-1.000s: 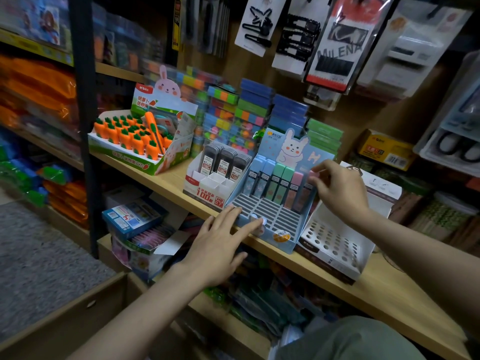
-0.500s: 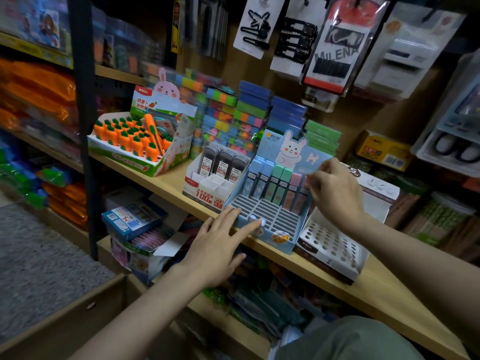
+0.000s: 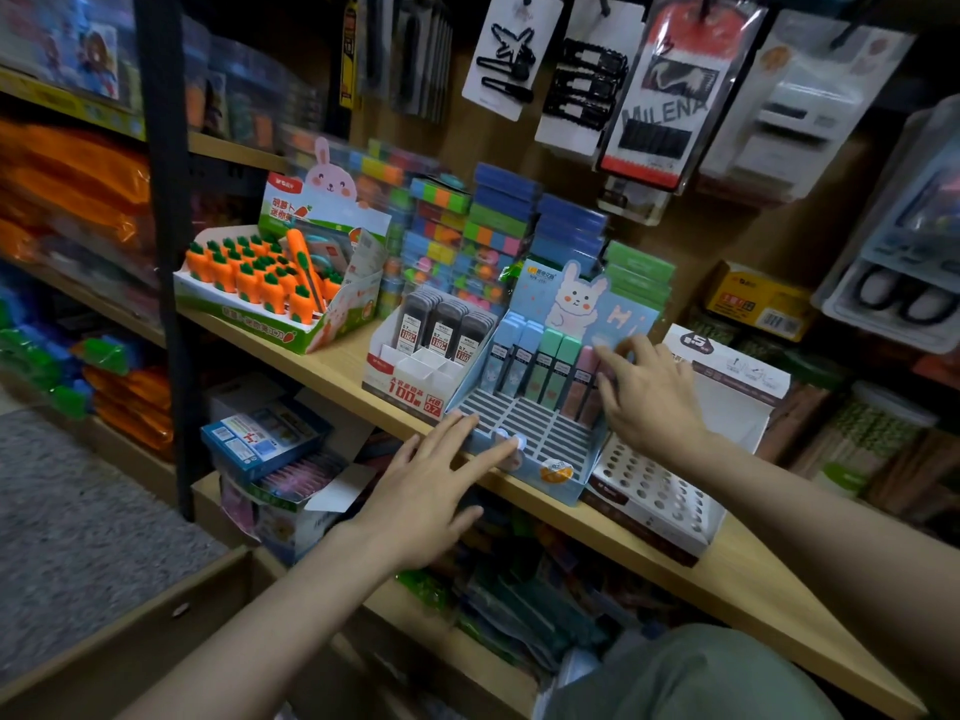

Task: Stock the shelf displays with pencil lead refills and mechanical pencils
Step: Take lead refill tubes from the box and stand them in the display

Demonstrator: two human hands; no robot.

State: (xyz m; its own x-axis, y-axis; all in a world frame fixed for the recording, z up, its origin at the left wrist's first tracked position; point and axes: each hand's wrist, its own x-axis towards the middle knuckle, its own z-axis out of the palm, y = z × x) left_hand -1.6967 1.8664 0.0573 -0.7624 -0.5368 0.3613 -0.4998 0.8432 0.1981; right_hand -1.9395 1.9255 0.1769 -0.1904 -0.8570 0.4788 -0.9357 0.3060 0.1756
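A light blue rabbit display box [image 3: 540, 459] stands on the wooden shelf [image 3: 727, 579]. Its back row holds pastel lead refill cases [image 3: 545, 363] in blue, green and pink. My right hand [image 3: 649, 392] is at the pink cases on the box's right side, its fingertips touching their tops. My left hand [image 3: 431, 491] lies flat with straight fingers against the box's front left corner. Left of it, a white and red display box [image 3: 410, 381] holds dark lead refill cases [image 3: 441, 324].
A white display box with round holes [image 3: 660, 491] sits right of the blue one. A carrot-themed display [image 3: 270, 283] stands at the shelf's left. Stacked coloured boxes [image 3: 498, 226] line the back. Hair clip cards [image 3: 587, 80] hang above. Lower shelves hold more stock.
My right hand has shifted slightly down and left along the pink cases. My left hand stays pressed at the box's front.
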